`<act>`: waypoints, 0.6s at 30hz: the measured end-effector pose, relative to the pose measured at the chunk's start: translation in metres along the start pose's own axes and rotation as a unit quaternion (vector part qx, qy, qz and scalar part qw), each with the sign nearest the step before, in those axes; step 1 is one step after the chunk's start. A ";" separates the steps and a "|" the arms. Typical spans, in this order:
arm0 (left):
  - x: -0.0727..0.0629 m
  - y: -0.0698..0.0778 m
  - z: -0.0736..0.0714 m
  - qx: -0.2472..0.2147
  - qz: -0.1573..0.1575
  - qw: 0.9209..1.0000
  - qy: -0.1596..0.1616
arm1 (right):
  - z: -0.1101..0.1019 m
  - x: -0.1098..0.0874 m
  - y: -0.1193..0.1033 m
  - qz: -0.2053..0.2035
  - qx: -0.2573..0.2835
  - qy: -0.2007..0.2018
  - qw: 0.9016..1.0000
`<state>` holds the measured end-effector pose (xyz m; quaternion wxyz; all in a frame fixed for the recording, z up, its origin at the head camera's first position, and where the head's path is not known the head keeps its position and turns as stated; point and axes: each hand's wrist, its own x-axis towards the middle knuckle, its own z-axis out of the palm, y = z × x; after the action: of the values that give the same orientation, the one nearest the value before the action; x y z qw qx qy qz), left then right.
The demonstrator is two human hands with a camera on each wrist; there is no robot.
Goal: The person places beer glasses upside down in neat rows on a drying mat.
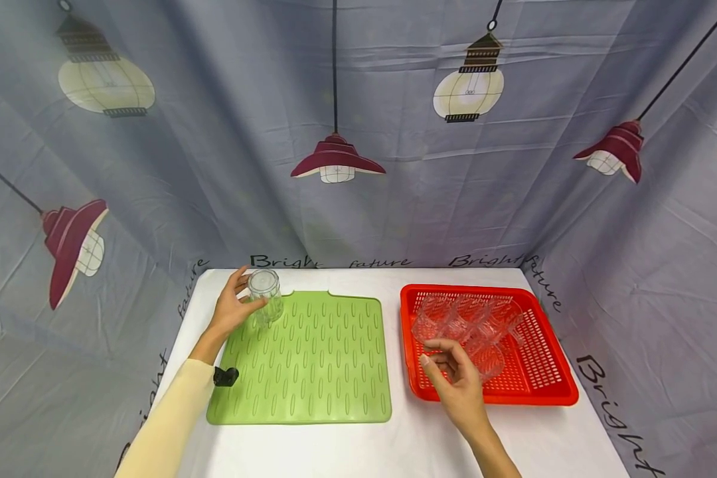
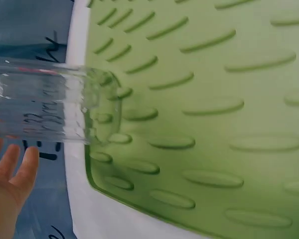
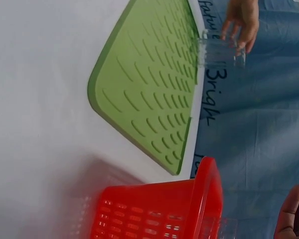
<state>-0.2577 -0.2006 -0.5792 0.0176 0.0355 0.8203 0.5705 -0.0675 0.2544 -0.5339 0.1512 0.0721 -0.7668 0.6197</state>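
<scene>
A clear glass tumbler [image 1: 265, 295] stands upright on the back left corner of a green ridged mat [image 1: 311, 358]. My left hand [image 1: 237, 302] is beside the tumbler, thumb in front and fingers on its far left side. In the left wrist view those fingers [image 2: 25, 172] look loosely extended along the glass; whether they touch it is unclear. My right hand [image 1: 457, 382] hovers over the front left rim of a red basket [image 1: 550, 392], fingers loosely bent, holding nothing. Several clear glasses [image 1: 460, 318] lie in the basket, partly behind that hand.
A white cloth [image 1: 311, 451] covers the table under the mat and basket. Grey-blue curtains [image 1: 358, 219] with printed lamps hang at the back and sides. A strip of white table separates the mat from the basket.
</scene>
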 end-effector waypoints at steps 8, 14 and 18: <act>-0.027 0.008 -0.005 -0.052 0.021 0.998 0.041 | -0.006 0.001 -0.002 0.011 -0.007 0.013 1.000; -0.050 0.010 -0.007 -0.078 0.023 0.995 0.056 | -0.015 0.001 0.003 0.007 -0.018 0.019 1.000; -0.062 0.012 -0.005 -0.090 0.033 0.994 0.060 | -0.022 0.002 0.005 0.009 -0.019 0.032 0.999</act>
<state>-0.1952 -0.2057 -0.5674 -0.0469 0.0265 0.7639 0.6431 -0.0675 0.2769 -0.5334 0.1716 0.0422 -0.7739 0.6081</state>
